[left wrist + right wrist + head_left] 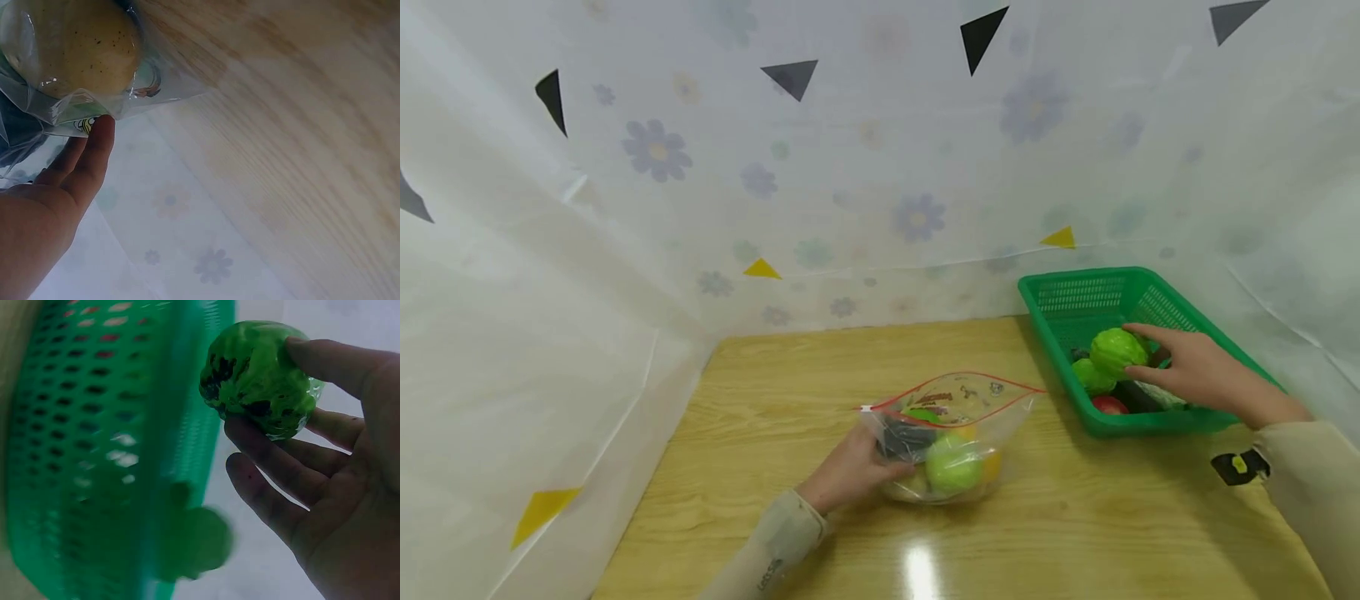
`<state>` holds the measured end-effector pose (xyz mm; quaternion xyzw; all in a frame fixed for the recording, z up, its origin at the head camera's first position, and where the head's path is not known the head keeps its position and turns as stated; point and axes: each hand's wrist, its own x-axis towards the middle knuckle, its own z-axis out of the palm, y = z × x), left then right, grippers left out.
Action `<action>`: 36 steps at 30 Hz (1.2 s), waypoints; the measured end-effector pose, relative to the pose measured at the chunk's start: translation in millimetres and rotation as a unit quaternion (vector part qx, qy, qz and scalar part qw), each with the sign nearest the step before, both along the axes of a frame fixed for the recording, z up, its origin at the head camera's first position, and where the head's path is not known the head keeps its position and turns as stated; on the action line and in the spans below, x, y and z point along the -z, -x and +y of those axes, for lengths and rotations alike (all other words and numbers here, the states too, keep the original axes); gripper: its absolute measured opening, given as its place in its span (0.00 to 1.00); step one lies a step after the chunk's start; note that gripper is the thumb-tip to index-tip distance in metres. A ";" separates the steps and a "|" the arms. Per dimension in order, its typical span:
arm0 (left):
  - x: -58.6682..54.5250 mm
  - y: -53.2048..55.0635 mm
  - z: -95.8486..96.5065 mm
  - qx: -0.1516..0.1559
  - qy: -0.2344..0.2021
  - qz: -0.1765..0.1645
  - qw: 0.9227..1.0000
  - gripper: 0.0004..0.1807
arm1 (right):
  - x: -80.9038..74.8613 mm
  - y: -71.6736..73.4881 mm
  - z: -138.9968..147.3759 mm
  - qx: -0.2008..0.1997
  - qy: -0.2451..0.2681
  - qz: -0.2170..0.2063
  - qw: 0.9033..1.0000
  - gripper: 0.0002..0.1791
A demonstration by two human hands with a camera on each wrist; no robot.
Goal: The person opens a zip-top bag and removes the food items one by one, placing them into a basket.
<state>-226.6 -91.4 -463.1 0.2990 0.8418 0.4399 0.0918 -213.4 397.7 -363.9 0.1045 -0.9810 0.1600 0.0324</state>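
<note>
My right hand (1195, 367) pinches a small green cabbage (1117, 351) between thumb and fingers, over the inside of a green basket (1213, 329). The right wrist view shows the cabbage (259, 378) with a wrinkled, glossy surface and dark patches. My left hand (853, 467) holds the left side of a clear zip bag (1015, 421), thumb in front and fingers behind. The bag stands with its red-edged mouth spread. Inside it are a pale green round thing (953, 464), something dark (906, 439), an orange piece (991, 467) and a tan, speckled potato-like thing (87, 50).
In the basket lie another green piece (1093, 377), a red round one (1108, 405), a long dark one (1135, 397) and a pale green one (1165, 396). The basket stands at the back right of the wooden table (760, 392), near the flowered sheet (865, 200) behind.
</note>
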 end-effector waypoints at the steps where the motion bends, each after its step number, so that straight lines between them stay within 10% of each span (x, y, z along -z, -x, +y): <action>1: 0.1 -0.1 -0.3 0.001 0.000 0.000 1.000 0.39 | 6.3 1.8 5.3 0.003 0.001 -0.002 1.000 0.43; 17: 2.5 1.5 0.8 0.014 -0.024 -0.007 1.000 0.38 | 31.3 3.4 31.1 0.019 -0.051 -0.059 0.997 0.45; 27: 2.9 1.4 2.0 0.023 -0.034 -0.012 0.999 0.38 | 30.7 0.4 24.3 0.020 -0.068 -0.015 0.997 0.42; 36: 0.9 0.5 2.6 0.018 -0.028 -0.011 0.999 0.38 | -10.5 -17.9 -66.0 -0.084 -0.032 0.121 0.989 0.25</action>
